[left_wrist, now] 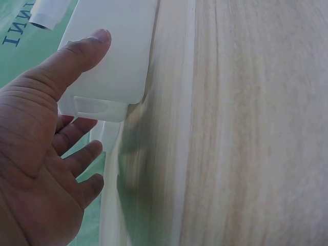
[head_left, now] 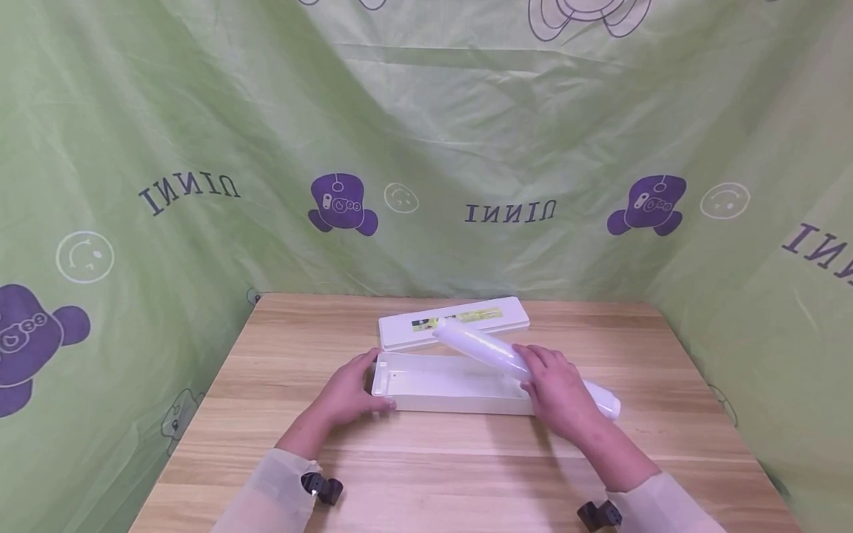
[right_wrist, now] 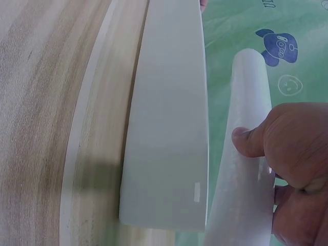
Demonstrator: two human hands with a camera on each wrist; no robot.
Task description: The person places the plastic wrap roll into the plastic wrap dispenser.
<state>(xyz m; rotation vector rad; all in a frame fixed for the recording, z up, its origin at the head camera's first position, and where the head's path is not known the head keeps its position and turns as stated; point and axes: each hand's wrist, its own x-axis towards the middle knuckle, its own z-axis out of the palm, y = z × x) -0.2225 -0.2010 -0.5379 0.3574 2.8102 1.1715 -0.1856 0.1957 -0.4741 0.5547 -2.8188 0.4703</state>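
A roll of cling film point(head_left: 483, 348) is held aslant by my right hand point(head_left: 558, 392), above the right part of a long white box point(head_left: 460, 404). In the right wrist view, the thumb lies along the film roll point(right_wrist: 245, 179), beside the box's plain front wall point(right_wrist: 166, 118). My left hand point(head_left: 348, 391) grips the box's left end, thumb on the front wall and fingers round the far side. The left wrist view shows that thumb on the box point(left_wrist: 120, 56). In the head view, the box is uncovered at the top, its left interior visible; the roll and right hand hide its right end.
Behind the box lies a white lid point(head_left: 400, 333) with a yellow-green label, partly covered by the roll's tip. All stands on a wood-grain table point(head_left: 280, 340). A green printed curtain point(head_left: 433, 133) hangs along its back and sides.
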